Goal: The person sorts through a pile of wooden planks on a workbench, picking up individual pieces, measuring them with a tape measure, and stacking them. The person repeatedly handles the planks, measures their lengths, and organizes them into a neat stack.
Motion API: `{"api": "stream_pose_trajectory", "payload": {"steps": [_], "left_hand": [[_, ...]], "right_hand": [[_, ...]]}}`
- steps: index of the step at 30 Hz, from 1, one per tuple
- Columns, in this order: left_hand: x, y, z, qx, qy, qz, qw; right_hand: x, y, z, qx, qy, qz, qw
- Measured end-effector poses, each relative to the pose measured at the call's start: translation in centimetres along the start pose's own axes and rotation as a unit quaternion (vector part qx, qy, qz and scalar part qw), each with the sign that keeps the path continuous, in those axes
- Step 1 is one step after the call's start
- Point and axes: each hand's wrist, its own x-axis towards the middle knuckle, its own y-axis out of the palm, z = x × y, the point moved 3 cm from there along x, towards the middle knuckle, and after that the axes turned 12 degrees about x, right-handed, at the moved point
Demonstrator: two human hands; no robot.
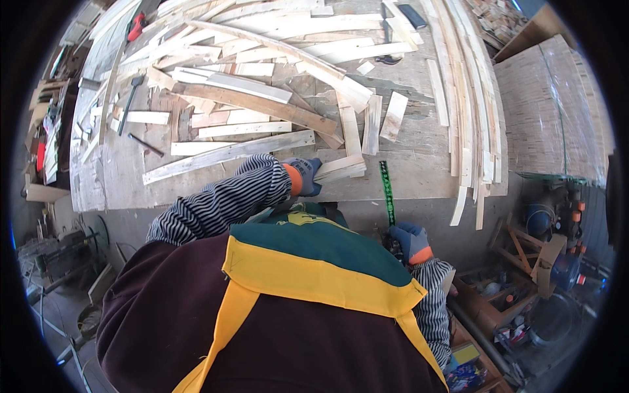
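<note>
My left hand (pixel 305 176), in a grey-blue work glove with an orange cuff, grips the left end of a short wooden board (pixel 340 168) near the table's front edge. The board's right end lies over the lower end of another wood strip (pixel 349 127). My right hand (pixel 412 240), gloved alike, is closed around a dark tape measure, partly hidden, just off the table's edge. Its green tape blade (pixel 386 189) sticks out away from me and reaches over the tabletop, to the right of the short board, not touching it.
Loose wood strips (pixel 255 103) cover much of the wooden table (pixel 196 194). Among them lie a hammer (pixel 388 59), a dark bar (pixel 145 145), a black-headed tool (pixel 128 105) and a red-handled tool (pixel 136 27). Long strips (pixel 467 98) overhang the right front edge. A wrapped wood stack (pixel 545 113) stands right.
</note>
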Motion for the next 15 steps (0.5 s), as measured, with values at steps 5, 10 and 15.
{"api": "stream_pose_trajectory", "payload": {"steps": [5,10,15], "left_hand": [[3.1,4.3,1.8,0.091,-0.03,0.057,0.994],[7.1,10.1,4.0,0.118,-0.05,-0.034,0.991],[7.4,12.4,5.1,0.144,-0.09,-0.113,0.979]], "right_hand": [[4.1,-2.9,-6.3,-0.027,0.065,-0.032,0.997],[7.6,-3.8,-7.8,-0.052,0.038,0.023,0.998],[10.3,-2.5,-4.4,-0.009,0.092,0.025,0.995]]}}
